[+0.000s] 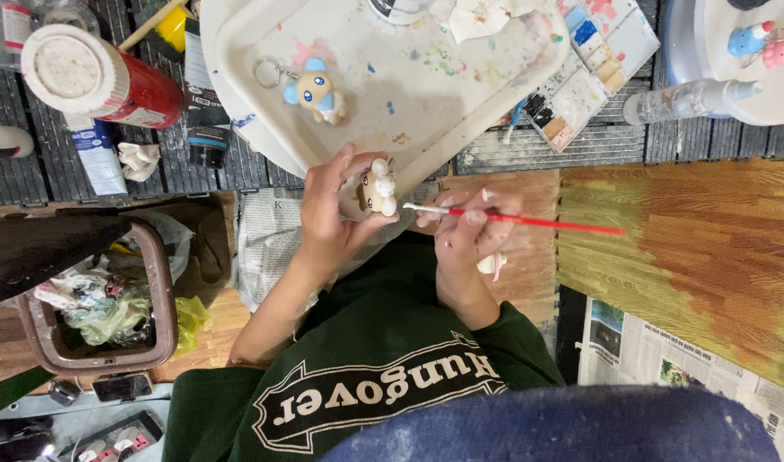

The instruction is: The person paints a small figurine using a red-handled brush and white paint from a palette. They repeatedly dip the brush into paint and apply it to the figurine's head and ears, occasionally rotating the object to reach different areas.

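Clearly the biggest thing in reach is the white tray (pixel 460 94), paint-flecked and lying at the far side just beyond both hands, with a finished blue-eared keychain figure (pixel 315 92) resting on it. Its near edge sits so close to the hands that a knock from a rising wrist could, I judge, jolt that figure or smear it. To the left stands a brown waste bin (pixel 156 282) stuffed with rags; a dropped piece could roll toward it. Far right of the tray lies a watercolour palette (pixel 593 68); reaching across for colour risks dragging a sleeve over wet paint.

The left hand (pixel 328 218) is curled around a small cream and brown figurine (pixel 378 188), pinching it between thumb and fingers just near the tray's edge. The grip looks light, so a slip seems possible if the piece is slick with paint. The right hand (pixel 469 227) grasps a red-handled brush (pixel 529 221), whose white tip almost touches the figurine's right side. A twitch there could, I think, put colour where it is not wanted.
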